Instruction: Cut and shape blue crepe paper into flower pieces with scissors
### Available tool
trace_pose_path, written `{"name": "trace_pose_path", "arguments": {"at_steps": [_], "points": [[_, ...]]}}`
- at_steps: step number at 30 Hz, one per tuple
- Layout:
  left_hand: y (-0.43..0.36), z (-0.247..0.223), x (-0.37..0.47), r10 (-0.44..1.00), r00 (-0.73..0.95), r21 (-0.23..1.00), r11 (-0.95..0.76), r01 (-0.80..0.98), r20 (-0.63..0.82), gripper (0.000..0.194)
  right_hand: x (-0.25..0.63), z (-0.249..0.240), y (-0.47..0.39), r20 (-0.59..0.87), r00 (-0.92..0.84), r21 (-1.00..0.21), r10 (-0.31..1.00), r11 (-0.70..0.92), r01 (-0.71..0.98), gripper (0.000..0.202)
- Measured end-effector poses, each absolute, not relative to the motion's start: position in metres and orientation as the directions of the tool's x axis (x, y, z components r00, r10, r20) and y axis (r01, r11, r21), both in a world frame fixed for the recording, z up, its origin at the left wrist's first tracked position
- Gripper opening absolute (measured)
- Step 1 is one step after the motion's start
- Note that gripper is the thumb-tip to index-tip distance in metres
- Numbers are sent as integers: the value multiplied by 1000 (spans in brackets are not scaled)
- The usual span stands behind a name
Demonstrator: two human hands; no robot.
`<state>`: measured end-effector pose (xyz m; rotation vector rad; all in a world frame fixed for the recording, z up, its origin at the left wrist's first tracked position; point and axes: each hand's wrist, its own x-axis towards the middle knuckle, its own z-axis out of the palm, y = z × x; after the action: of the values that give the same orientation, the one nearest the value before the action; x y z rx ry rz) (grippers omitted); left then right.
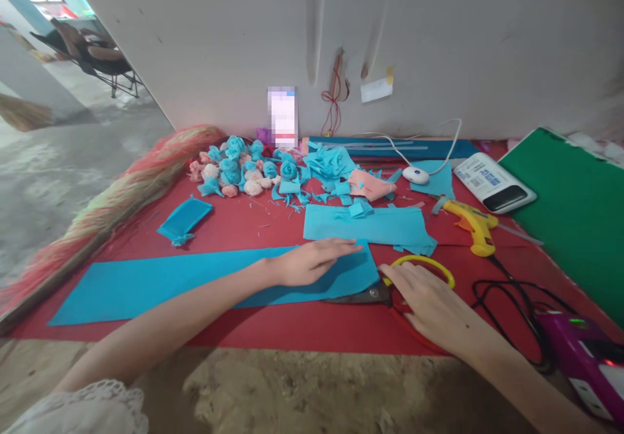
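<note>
Head view: on the red surface (234, 226), near its front edge, a long blue strip (160, 278), spread flat from the left side towards the scissors (374, 293) at its right end. Over the right part of the strip, the left hand (312, 262), palm down, fingers extended and close together, gripping nothing, apparently resting on the strip; forearm slanting across the strip's front edge. At the strip's lower right corner, the right hand (424, 294), closed over the scissor handles, with a yellow loop beyond the knuckles and a red loop beneath. Dark blade pointing left along the strip's front edge; cannot tell how far apart the blades are.

Just behind the left hand, a lighter blue piece (390, 221) lying flat, small scraps on and around it. Farther back, a heap of blue and pink rolled flowers (231, 167), crumpled pink paper (371, 185) to its right. To the left, a small folded blue piece (188, 218). Beyond the right hand, a yellow glue gun (478, 226) with a black cord (529, 291), near a white device (494, 182) with a dark display. At far right, a green board (568, 216); nearer, a purple box (575, 356).
</note>
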<state>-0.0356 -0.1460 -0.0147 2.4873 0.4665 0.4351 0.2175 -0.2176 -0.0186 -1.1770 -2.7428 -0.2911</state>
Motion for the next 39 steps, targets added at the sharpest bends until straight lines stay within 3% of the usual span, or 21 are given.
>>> {"name": "trace_pose_path", "arguments": {"at_steps": [4, 9, 19, 39], "points": [[-145, -5, -67, 333, 923, 506, -840, 198, 192, 44, 224, -26, -218, 224, -676, 119, 702, 669, 734, 57], [-147, -14, -95, 364, 925, 459, -844, 276, 113, 38, 225, -33, -220, 236, -679, 109, 695, 675, 729, 49], [-147, -24, -81, 365, 915, 463, -850, 252, 173, 37, 224, -29, -212, 202, -688, 83, 697, 688, 721, 50], [-150, -22, -79, 380, 911, 446, -851, 276, 161, 37, 227, -37, -221, 243, -694, 100, 678, 694, 713, 50]]}}
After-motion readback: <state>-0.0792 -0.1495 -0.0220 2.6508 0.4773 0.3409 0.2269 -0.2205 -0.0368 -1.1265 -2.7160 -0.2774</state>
